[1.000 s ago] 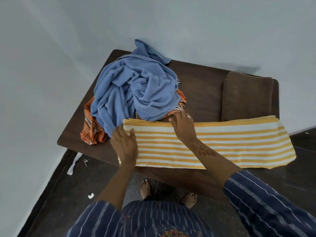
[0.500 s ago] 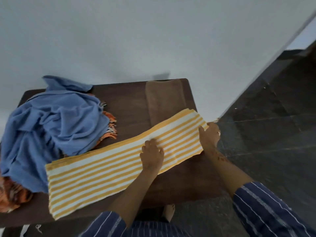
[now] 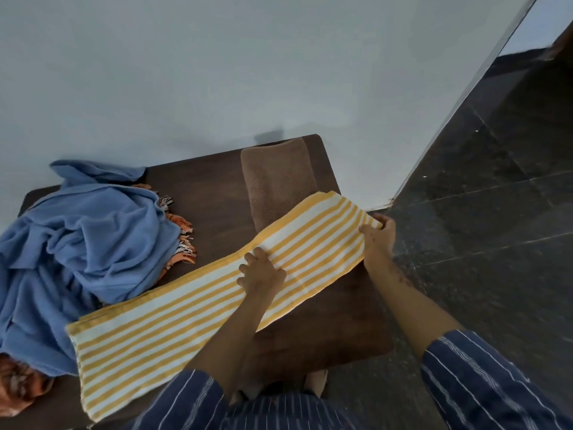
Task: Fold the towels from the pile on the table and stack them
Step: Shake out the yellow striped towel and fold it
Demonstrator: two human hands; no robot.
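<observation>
A yellow-and-white striped towel (image 3: 173,324), folded into a long strip, lies diagonally across the dark brown table (image 3: 210,200). My left hand (image 3: 262,273) presses flat on the strip near its middle. My right hand (image 3: 378,237) grips the strip's far right end at the table's right edge. A folded brown towel (image 3: 277,176) lies at the back right, partly under the striped strip. The pile at the left is a crumpled blue towel (image 3: 83,237) over an orange checked one (image 3: 183,223).
A pale wall rises right behind the table. Dark tiled floor (image 3: 483,212) lies to the right. The orange cloth (image 3: 18,389) also bulges out at the table's front left corner. My striped sleeves fill the lower edge.
My view swung right. My right hand slid along the strip to its right end and took hold of it. My left hand moved from the left end to the middle.
</observation>
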